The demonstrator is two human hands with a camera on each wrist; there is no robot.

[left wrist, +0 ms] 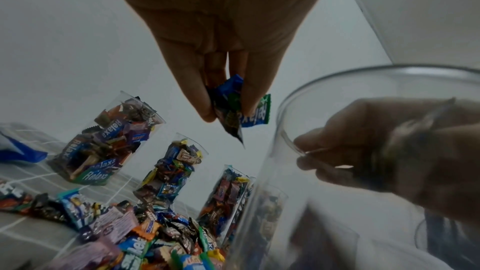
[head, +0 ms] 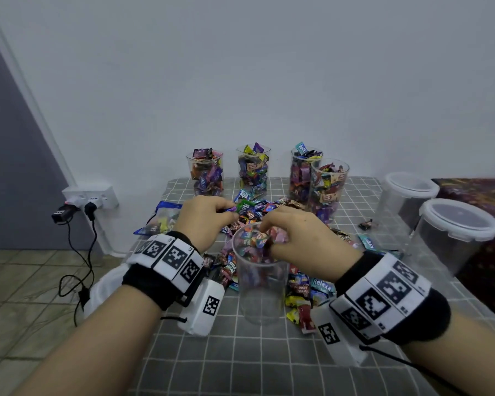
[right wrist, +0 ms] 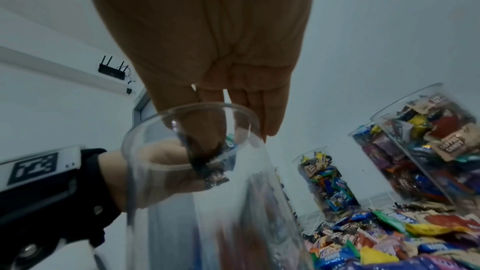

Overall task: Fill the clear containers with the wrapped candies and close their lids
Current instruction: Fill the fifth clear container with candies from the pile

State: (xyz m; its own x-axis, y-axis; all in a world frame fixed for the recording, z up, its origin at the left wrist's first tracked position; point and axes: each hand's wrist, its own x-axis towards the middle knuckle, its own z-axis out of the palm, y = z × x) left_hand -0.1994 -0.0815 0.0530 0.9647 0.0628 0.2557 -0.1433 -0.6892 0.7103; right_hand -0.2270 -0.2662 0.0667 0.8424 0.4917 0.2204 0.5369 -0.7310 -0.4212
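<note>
A tall clear container [head: 260, 292] stands lidless at the table's middle, in front of the loose pile of wrapped candies [head: 269, 208]. My right hand [head: 269, 240] hovers over its mouth and pinches a few wrapped candies [right wrist: 211, 174] just inside the rim [right wrist: 145, 130]. My left hand [head: 226, 210] is to the left, behind the container and over the pile. It pinches a small bunch of candies [left wrist: 232, 110], among them a green Relaxa wrapper [head: 244, 206]. How much lies in the container's bottom is blurred.
Four open clear containers packed with candies stand along the back wall [head: 205, 172] [head: 253, 170] [head: 300, 172] [head: 327, 190]. Two empty containers with white lids sit at the right [head: 406, 195] [head: 455, 232]. A blue-edged candy bag [head: 160, 218] lies left of the pile. The table's left edge drops to the floor.
</note>
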